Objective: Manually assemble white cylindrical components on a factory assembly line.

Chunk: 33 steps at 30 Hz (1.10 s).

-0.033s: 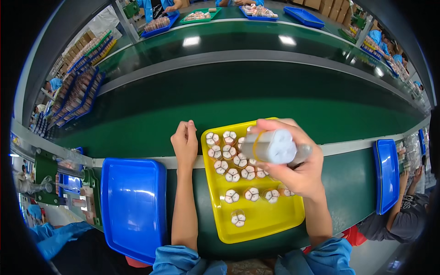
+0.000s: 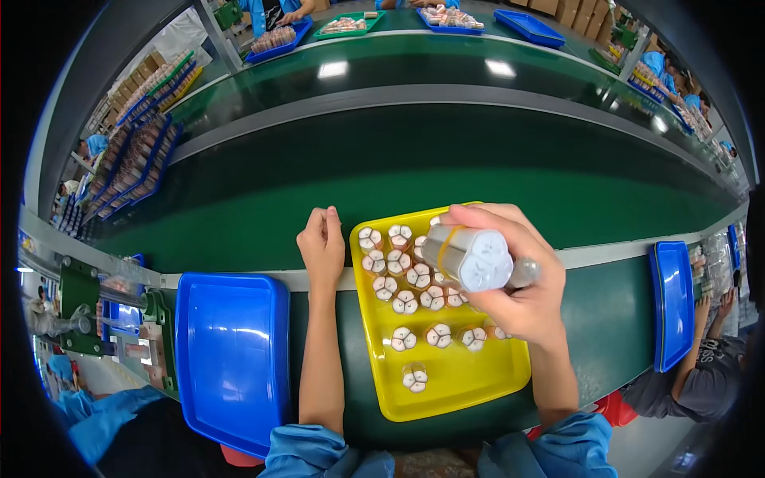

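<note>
My right hand is closed around a bundle of three silvery cylinders with white ends and a yellow band, held tilted above the tray. A smaller grey rounded end shows by its fingers; I cannot tell what it belongs to. Beneath lies a yellow tray, where several similar white-ended bundles stand upright, mostly at its far side. The hand and its bundle hide part of them. To the left of the tray, my left hand is curled into a fist over the bench's far edge, with nothing showing in it.
A stack of blue trays sits left of my left forearm, and more blue trays stand at the right. Beyond the bench runs a green conveyor belt. Co-workers and filled trays are at the far side.
The bundle in my right hand has shifted slightly downward and its end looks less blurred. My left hand stays where it was.
</note>
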{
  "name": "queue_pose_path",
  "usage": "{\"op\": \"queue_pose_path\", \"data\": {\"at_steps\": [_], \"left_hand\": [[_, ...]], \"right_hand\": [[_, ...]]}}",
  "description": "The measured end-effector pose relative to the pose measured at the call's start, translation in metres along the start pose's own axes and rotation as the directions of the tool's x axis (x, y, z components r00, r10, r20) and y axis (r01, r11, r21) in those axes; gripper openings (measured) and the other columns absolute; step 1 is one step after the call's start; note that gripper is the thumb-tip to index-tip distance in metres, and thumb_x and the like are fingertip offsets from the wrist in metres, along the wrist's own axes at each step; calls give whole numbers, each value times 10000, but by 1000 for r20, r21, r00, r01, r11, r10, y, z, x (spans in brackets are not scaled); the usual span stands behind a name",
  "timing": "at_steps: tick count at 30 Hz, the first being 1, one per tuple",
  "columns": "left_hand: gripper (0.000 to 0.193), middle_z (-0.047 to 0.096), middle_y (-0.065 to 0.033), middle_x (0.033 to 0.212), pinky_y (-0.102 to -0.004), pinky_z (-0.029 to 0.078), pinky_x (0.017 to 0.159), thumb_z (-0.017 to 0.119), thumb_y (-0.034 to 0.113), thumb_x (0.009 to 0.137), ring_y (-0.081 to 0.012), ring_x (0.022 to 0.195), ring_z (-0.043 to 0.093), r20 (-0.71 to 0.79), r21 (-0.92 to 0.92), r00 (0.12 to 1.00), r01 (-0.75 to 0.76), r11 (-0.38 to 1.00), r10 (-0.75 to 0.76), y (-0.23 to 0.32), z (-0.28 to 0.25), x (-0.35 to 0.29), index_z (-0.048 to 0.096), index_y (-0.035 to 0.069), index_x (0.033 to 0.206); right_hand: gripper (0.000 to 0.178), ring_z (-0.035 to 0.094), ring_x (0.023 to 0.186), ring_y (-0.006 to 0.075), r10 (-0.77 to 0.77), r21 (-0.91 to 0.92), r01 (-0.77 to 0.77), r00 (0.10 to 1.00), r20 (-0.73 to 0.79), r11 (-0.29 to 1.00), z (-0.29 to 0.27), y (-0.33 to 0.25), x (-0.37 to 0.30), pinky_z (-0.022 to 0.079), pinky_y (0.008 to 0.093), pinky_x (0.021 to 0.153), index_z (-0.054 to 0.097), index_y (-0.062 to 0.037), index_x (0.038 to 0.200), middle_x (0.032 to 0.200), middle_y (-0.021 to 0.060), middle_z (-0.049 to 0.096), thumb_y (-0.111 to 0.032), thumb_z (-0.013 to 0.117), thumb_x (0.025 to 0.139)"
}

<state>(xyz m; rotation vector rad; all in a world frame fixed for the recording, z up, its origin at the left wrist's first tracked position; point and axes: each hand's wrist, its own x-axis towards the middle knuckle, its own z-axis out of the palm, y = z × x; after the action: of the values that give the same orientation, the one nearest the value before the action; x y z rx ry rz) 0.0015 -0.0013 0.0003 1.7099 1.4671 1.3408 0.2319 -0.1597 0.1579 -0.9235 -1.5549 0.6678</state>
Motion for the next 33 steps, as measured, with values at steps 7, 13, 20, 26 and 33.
{"op": "queue_pose_path", "data": {"at_steps": [7,13,20,26,33], "left_hand": [[348,442,-2,569,-289,305,507,599,211,1030,-62,559,367,-41,-77,999,12,997,-15,-5,-5,2,597,-20,769],[358,462,30,618,-270,272,526,591,241,1040,-40,600,363,-57,-109,997,50,993,-56,-14,-5,7,601,-7,783],[346,537,-8,644,-268,383,582,598,260,1034,-65,639,452,-51,-37,999,-15,999,13,-20,-1,8,647,-9,823],[370,479,39,686,-254,336,579,580,287,1058,-52,660,397,12,-135,999,51,990,-50,-49,-2,13,625,22,803],[373,436,53,668,-250,284,538,565,283,1067,-44,622,360,10,-199,997,81,977,-80,-49,-3,12,575,44,780]], "right_hand": [[662,687,1046,321,-24,-394,39,999,44,918,-4,-35,-9,561,367,898,624,-32,1367,1202,188,675,-7,744,716],[523,710,732,304,489,-677,-211,836,248,705,-12,-65,-71,571,395,631,588,-90,1189,968,74,690,-183,810,725],[373,673,675,342,410,-570,-66,762,501,819,31,-9,-138,562,429,561,552,-73,1111,948,117,596,-265,755,864],[447,686,677,297,441,-686,-95,827,349,721,40,-11,-146,544,377,548,584,-82,1183,986,87,638,-369,754,886],[424,686,640,292,-34,-505,163,966,255,847,45,3,-187,522,389,514,571,-58,1188,946,96,666,-364,699,923]]}}
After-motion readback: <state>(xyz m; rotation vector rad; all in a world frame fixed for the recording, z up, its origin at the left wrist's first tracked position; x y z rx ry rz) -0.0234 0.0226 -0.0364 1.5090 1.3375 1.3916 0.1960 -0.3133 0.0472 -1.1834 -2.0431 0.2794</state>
